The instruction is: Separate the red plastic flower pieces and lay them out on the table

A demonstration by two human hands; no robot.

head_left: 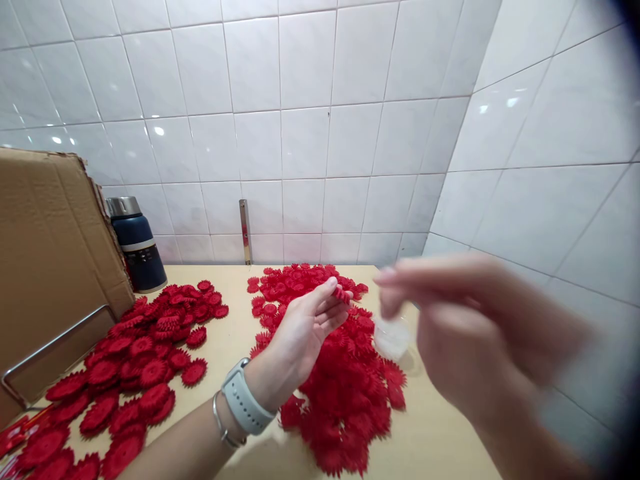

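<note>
Centrally in the head view, the left hand [301, 328] pinches a red toothed disc [342, 294] above a pile of similar discs [347, 393]. The right hand [467, 333] is raised near a translucent container [392, 339], blurred; its grip cannot be determined.

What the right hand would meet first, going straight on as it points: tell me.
Likely the toothed red piece held in the left hand; the right hand is blurred, though, and its depth is unclear.

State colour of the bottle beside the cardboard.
Bottle: dark blue, silver lid, pale band. Best seen in head view.
</note>
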